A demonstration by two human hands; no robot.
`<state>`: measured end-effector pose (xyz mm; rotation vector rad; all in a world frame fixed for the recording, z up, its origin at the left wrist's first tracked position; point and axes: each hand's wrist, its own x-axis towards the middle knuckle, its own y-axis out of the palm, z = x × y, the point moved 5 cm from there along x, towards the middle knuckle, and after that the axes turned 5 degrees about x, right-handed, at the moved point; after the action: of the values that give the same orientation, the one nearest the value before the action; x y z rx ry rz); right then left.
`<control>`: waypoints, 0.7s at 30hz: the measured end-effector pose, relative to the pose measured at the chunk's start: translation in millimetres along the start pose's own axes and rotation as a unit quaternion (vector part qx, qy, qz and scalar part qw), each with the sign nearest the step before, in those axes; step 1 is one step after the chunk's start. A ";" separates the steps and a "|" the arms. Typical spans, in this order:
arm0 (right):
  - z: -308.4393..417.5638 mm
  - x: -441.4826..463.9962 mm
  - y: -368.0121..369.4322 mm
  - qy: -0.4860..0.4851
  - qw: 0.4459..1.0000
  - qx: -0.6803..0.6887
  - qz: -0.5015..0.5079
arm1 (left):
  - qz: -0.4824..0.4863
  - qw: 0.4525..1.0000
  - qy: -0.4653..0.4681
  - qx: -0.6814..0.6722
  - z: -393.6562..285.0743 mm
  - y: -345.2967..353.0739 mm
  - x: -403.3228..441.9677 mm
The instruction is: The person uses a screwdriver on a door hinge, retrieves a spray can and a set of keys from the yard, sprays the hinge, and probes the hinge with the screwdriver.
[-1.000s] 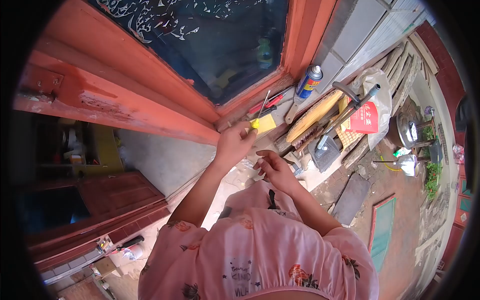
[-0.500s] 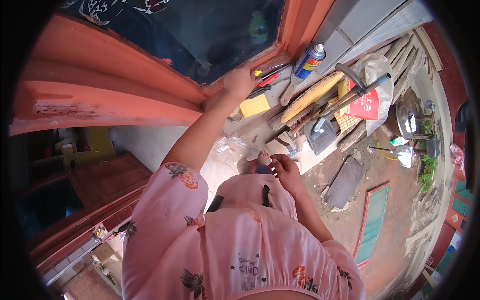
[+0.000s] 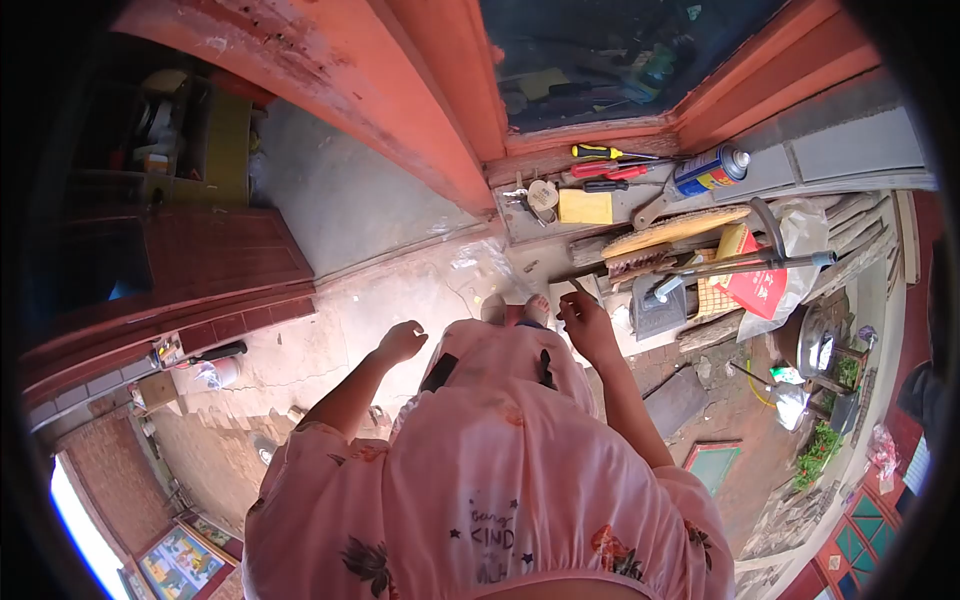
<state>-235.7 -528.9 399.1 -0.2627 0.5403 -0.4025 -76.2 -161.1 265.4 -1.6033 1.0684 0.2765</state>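
Observation:
My left hand (image 3: 403, 341) hangs in the air beside my left thigh, fingers curled in loosely and nothing visible in them. On the other side, my right hand (image 3: 588, 325) is held near my right foot, its fingers bent but apart; I see no object in it. Ahead, the window ledge bears a yellow-and-black screwdriver (image 3: 597, 152), a red-handled tool (image 3: 597, 171), a black-handled tool (image 3: 606, 186), a yellow block (image 3: 585, 207), a pale round roll (image 3: 543, 195), a scraper (image 3: 654, 209) and a blue spray can (image 3: 712, 171). Neither hand touches these.
Right of my feet lie a dustpan (image 3: 658, 307), stacked wood (image 3: 675, 232), metal tubing (image 3: 745, 264) and a red bag (image 3: 752, 286). An orange door frame (image 3: 430, 130) rises ahead on the left. A flat dark slab (image 3: 678, 400) lies on the yard ground.
My left hand has come away from the tools on the ledge and dropped to my side. The view has swung left, showing more of the doorway. My right hand stays low near my feet.

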 end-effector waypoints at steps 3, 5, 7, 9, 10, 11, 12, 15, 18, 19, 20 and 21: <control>11.3 17.3 15.8 -0.062 0.995 -0.069 0.042 | 0.016 0.907 -0.267 -0.325 99.2 48.2 -46.0; 21.1 26.2 26.0 -0.099 0.986 -0.115 0.068 | -0.024 0.796 -0.410 -0.445 150.9 77.3 -74.0; 26.9 36.5 37.4 -0.132 0.976 -0.146 0.095 | -0.084 0.725 -0.453 -0.512 163.0 97.0 -100.1; 28.3 47.2 53.2 -0.160 0.969 -0.124 0.142 | -0.118 0.682 -0.472 -0.546 165.8 112.1 -118.9; 29.3 52.4 59.9 -0.153 0.967 -0.121 0.164 | -0.136 0.690 -0.458 -0.544 152.6 113.9 -124.3; 29.3 56.8 67.8 -0.144 0.965 -0.117 0.186 | -0.147 0.708 -0.449 -0.524 147.1 124.9 -124.6; 33.3 59.6 76.5 -0.147 0.960 -0.118 0.207 | -0.125 0.719 -0.453 -0.512 124.6 115.1 -128.3; 53.9 61.2 95.4 -0.150 0.937 -0.176 0.261 | -0.159 0.751 -0.372 -0.522 93.8 141.3 -117.1; 61.6 66.4 113.1 -0.144 0.935 -0.148 0.288 | -0.125 0.793 -0.331 -0.495 68.3 161.8 -107.6; 53.3 75.9 119.6 -0.159 0.927 -0.170 0.294 | -0.108 0.839 -0.302 -0.440 65.6 165.0 -104.5; 62.7 73.9 125.3 -0.177 0.916 -0.199 0.301 | -0.114 0.840 -0.304 -0.435 65.2 170.8 -104.5; 73.7 71.4 130.2 -0.193 0.904 -0.230 0.306 | -0.102 0.821 -0.325 -0.458 67.5 176.2 -107.1</control>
<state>-100.5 -434.2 383.4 -0.5905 0.2937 0.3962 -244.7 -42.2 198.0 -2.1794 0.1762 1.2369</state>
